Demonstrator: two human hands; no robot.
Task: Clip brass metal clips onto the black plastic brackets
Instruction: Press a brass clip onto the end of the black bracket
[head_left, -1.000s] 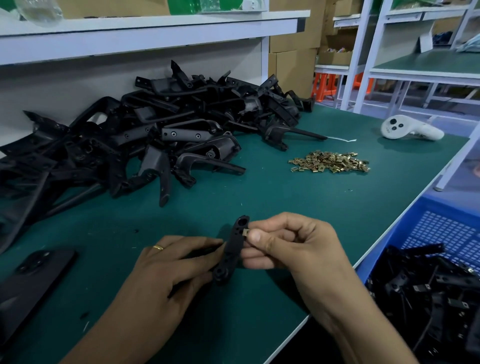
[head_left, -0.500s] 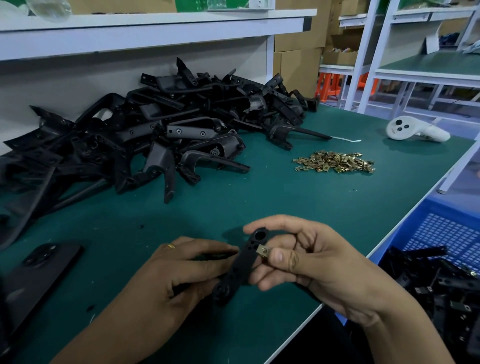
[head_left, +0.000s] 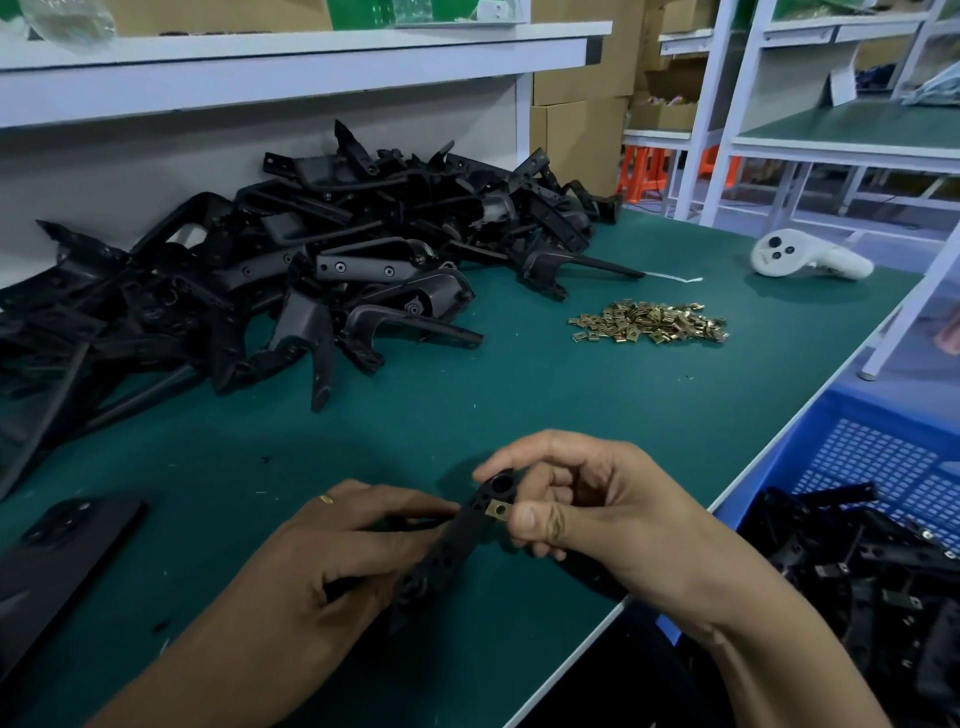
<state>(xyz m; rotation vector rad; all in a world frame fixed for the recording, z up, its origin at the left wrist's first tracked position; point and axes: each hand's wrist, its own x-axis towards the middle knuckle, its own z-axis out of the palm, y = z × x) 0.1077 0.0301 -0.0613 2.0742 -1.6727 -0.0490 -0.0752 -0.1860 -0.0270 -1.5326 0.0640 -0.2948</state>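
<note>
Bracket (head_left: 457, 535), black plastic, is gripped low by the left hand (head_left: 332, 561) over the green surface (head_left: 519, 405); the right hand (head_left: 587, 514) pinches its upper end, thumb beside 1 brass clip (head_left: 497, 509) seated there.

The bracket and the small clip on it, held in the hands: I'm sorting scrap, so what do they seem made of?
The bracket looks like moulded plastic: matte black, with formed round holes. The clip looks like thin brass-coloured sheet metal: yellow and glinting, though plated steel can't be ruled out.
</note>
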